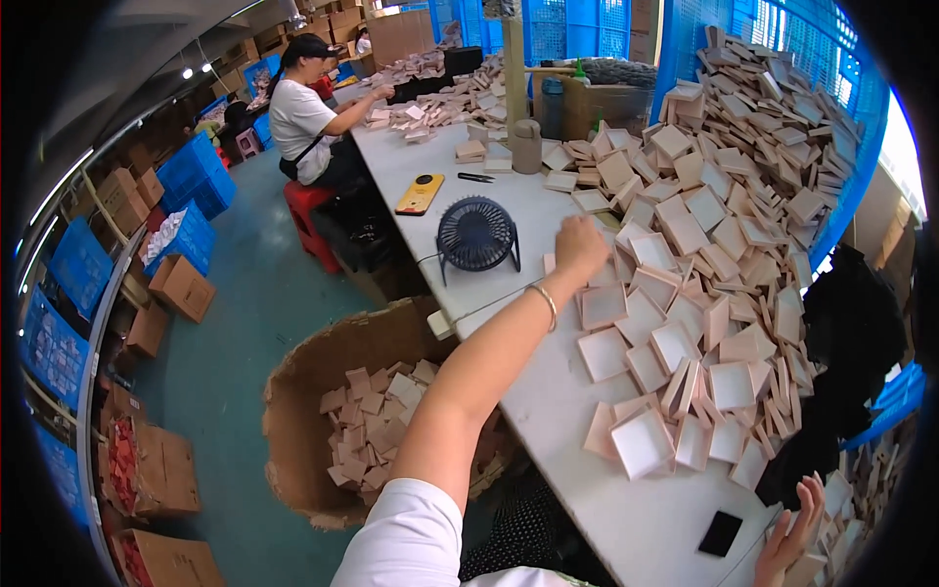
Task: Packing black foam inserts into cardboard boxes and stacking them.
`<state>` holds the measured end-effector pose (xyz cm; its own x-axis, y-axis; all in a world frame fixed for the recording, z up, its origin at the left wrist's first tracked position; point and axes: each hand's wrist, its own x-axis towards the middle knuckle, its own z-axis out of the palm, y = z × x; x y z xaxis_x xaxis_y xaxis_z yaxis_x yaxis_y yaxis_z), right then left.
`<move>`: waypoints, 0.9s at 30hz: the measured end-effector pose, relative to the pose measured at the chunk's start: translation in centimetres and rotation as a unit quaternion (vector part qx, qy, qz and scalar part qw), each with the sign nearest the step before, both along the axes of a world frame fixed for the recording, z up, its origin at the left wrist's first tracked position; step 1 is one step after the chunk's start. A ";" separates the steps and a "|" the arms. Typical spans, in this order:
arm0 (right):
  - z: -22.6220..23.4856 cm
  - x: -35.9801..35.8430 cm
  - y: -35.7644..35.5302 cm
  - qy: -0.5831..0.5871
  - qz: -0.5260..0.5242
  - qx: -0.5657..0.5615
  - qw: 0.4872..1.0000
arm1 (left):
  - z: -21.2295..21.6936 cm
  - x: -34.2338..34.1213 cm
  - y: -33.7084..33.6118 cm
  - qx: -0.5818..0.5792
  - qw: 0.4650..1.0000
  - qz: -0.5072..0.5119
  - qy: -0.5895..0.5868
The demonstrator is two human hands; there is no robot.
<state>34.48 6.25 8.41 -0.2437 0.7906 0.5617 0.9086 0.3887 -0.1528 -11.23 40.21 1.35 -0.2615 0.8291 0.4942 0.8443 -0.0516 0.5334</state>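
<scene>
My left arm reaches far across the white table [548, 430], a bracelet on the wrist. At the near edge of a big heap of shallow, pale pink square box pieces [675, 342], my left hand [582, 245] is closed. Whatever its fingers hold, if anything, is hidden. Several of the box pieces nearest me lie with their white insides up. At the lower right my right hand [794, 528] is open, its fingers stretched, and no object shows in it. A flat black rectangular piece [721, 533] lies on the table to its left.
A small black fan [477, 235], a yellow phone [420, 195] and a beige bottle-like container [526, 147] stand or lie farther along. A torn carton [293, 411] of box pieces is left of the table. Black cloth [851, 333] hangs at right. Another person [303, 112] sits beyond.
</scene>
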 end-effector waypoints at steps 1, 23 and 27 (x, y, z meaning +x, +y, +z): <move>-0.7 0.5 1.7 -0.001 -0.029 -0.057 0.998 | 0.4 -1.4 2.5 0.006 0.998 0.054 0.009; 13.6 -9.6 28.2 -0.022 -0.063 -0.250 0.966 | -6.4 -20.5 22.9 -0.191 0.925 0.194 0.267; 15.6 -18.2 38.3 0.016 0.105 -0.282 0.953 | -3.4 -14.2 20.2 -0.303 0.915 0.075 0.254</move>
